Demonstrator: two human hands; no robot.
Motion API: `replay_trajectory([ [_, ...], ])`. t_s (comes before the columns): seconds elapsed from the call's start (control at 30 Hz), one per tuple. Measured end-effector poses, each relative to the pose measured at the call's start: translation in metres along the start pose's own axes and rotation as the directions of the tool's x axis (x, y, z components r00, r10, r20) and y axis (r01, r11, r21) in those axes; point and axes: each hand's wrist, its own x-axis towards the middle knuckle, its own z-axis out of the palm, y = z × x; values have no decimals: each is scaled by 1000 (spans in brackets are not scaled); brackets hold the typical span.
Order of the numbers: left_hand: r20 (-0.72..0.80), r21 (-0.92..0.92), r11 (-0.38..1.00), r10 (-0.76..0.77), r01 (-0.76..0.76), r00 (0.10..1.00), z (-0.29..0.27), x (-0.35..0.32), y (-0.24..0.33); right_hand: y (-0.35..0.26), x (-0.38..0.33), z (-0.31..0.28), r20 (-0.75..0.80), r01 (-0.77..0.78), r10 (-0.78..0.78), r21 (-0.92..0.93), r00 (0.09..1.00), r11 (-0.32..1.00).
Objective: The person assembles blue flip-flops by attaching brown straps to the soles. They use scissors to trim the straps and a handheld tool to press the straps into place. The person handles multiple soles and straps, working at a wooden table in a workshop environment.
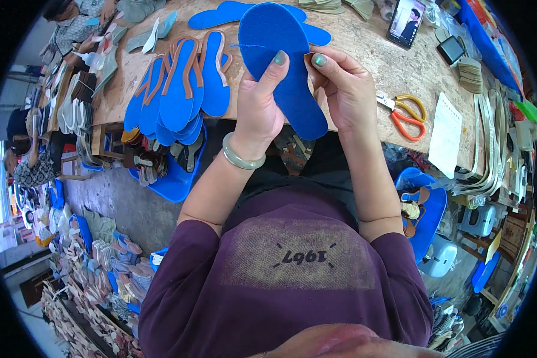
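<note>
A blue insole (272,27) is held up over the table's near edge, its wide end pointing away from me. My left hand (261,104) grips it from the left side, thumb pressed on its face and the other fingers hidden behind. A loose blue thread (250,46) crosses its left edge. At the insole's right edge my right hand (351,89) pinches a narrow brown strip (308,60) between thumb and fingers; much of the strip is hidden. Left of my hands lies a pile of blue insoles (176,110), several with brown strips along their edges.
More blue insoles (212,19) lie at the back of the wooden table (364,39). Orange-and-yellow-handled scissors (409,113), a paper sheet (446,134) and a phone (406,24) are to the right. Blue bins (426,206) stand below the table. Another person (77,30) sits at far left.
</note>
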Motion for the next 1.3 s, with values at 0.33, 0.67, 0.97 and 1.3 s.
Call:
replay_trajectory([
  [0.33,-3,108,993,42,-41,999,4,-1,-4,0,-4,1,12,41,-41,0,999,999],
  [0.67,21,97,995,5,-7,1000,-1,-4,-2,5,1,-6,123,-30,18,98,992,995],
  [0.97,52,482,875,-67,34,996,7,-5,7,-11,0,-22,182,237,-160,-585,970,776],
  [1.3,267,786,418,435,-456,860,-10,30,21,-14,-3,-33,149,232,-178,-562,973,794],
])
